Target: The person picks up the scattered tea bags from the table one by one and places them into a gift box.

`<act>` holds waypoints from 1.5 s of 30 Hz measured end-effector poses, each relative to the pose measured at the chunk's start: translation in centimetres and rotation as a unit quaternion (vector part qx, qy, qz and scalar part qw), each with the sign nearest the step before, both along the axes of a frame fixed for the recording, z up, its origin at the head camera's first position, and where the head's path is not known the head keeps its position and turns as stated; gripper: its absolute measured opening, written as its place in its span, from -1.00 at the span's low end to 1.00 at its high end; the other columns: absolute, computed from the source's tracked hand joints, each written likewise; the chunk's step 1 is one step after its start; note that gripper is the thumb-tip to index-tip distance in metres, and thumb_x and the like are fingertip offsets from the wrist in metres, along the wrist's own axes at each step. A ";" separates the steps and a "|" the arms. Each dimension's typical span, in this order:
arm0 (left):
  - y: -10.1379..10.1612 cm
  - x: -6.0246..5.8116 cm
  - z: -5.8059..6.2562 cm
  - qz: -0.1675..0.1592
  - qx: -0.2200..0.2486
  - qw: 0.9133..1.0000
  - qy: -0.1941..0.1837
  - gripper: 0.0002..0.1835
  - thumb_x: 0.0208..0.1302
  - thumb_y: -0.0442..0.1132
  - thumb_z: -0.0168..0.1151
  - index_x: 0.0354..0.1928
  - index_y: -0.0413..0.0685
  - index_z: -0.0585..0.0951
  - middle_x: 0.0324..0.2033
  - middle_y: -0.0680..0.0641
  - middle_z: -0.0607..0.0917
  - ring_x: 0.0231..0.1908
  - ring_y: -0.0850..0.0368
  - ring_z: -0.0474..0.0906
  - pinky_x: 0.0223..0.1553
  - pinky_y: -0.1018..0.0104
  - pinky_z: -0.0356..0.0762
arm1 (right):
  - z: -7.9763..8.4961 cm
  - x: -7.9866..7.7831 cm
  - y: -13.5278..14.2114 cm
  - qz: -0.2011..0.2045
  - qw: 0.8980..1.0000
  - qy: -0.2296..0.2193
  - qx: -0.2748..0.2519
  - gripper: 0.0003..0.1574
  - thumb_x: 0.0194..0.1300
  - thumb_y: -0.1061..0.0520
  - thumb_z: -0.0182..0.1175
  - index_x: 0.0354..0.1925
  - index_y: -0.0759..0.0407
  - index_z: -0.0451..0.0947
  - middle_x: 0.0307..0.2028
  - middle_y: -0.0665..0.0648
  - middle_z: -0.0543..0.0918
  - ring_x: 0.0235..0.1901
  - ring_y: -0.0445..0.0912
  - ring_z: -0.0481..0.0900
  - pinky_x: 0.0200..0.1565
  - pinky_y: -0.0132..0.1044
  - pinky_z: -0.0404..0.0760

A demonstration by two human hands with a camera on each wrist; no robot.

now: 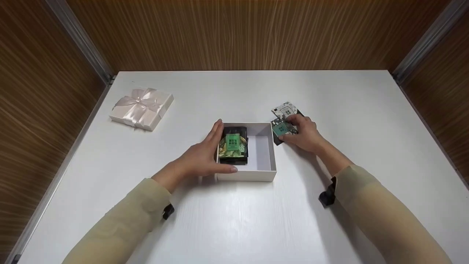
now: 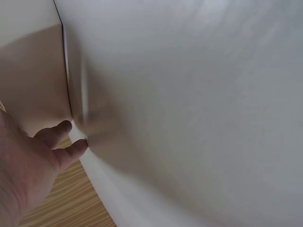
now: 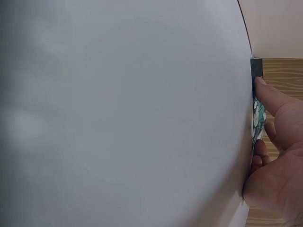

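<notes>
A white open box (image 1: 246,176) stands mid-table, with a stack of flat dark packets (image 1: 233,143) in its left half; the top one has a green label. My left hand (image 1: 199,158) holds the box at its left side, thumb across the front wall and fingers by the back left corner. To the right of the box my right hand (image 1: 305,134) grips a dark floral packet (image 1: 281,128) with a teal label, thumb and fingers at its edges. Just behind it lies a white patterned packet (image 1: 285,109), partly overlapped, with a dark edge showing beside it.
At the back left of the white table (image 1: 234,227) lies a pale pink box lid (image 1: 137,110) tied with a satin ribbon bow. Wood-grain panels (image 1: 234,35) enclose the table at the back and both sides.
</notes>
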State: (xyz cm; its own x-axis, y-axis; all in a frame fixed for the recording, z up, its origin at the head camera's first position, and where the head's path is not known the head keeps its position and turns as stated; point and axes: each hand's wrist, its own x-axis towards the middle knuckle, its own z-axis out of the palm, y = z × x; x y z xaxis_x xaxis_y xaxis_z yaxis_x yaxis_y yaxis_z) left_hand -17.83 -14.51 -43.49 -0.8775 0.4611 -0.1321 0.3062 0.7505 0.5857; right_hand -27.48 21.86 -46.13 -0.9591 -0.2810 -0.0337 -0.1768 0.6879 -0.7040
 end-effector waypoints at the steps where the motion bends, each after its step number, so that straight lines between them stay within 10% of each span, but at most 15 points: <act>1: 0.0 0.0 0.0 0.000 -0.001 1.000 0.000 0.54 0.00 0.69 0.31 0.65 0.35 -0.55 0.61 0.35 -0.57 0.16 -0.22 0.63 0.17 -0.12 0.58 | 0.0 0.0 0.0 0.001 1.000 0.000 0.000 -0.21 0.32 0.05 0.48 0.37 0.27 0.38 0.27 0.37 0.55 0.36 0.29 0.24 0.39 0.22 0.15; 45: 0.1 0.0 0.0 0.005 -0.007 1.000 0.002 0.56 -0.03 0.69 0.33 0.65 0.37 -0.56 0.62 0.32 -0.55 0.20 -0.31 0.60 0.17 -0.18 0.59 | 0.2 0.5 0.7 -0.017 0.995 -0.067 -0.075 -0.44 0.34 0.17 0.46 0.25 0.28 0.59 0.17 0.30 0.50 0.03 0.04 0.46 0.06 -0.23 0.41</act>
